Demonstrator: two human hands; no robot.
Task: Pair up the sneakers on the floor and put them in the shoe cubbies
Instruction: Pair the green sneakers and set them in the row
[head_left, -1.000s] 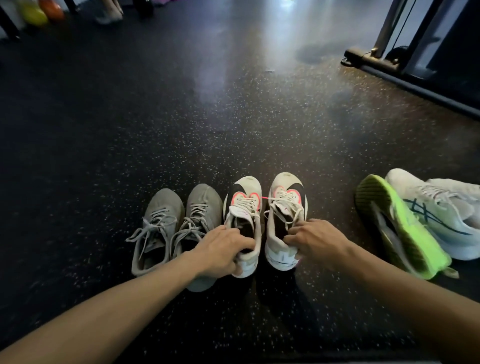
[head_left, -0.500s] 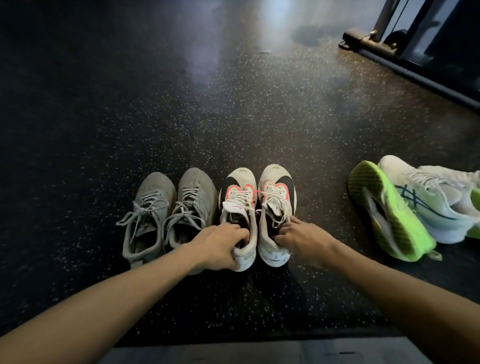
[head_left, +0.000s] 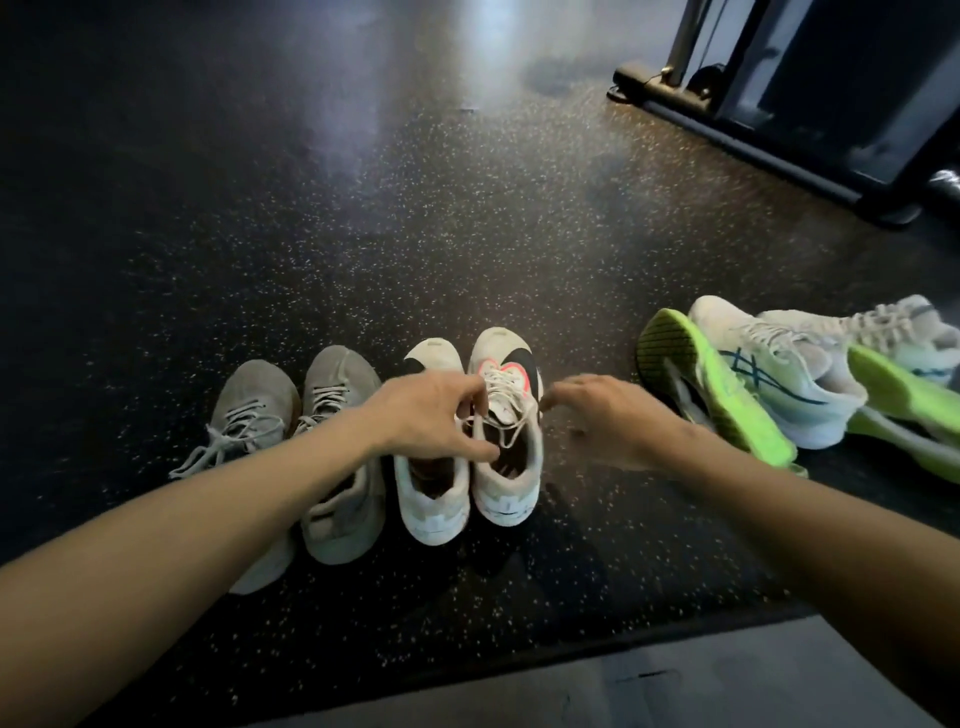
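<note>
Grey sneakers sit paired at left; beside them our left hand hooks its fingers into both white sneakers. Our right hand hovers loose, holding nothing, near the jumbled lime-soled sneakers. We could drop one shoe: a single-handed grip may slip.

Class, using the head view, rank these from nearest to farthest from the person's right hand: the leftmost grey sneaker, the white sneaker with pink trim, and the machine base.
From the right hand:
1. White sneaker with pink trim, just to its left.
2. Leftmost grey sneaker, far left of the row.
3. Machine base, upper right, across the floor.
</note>
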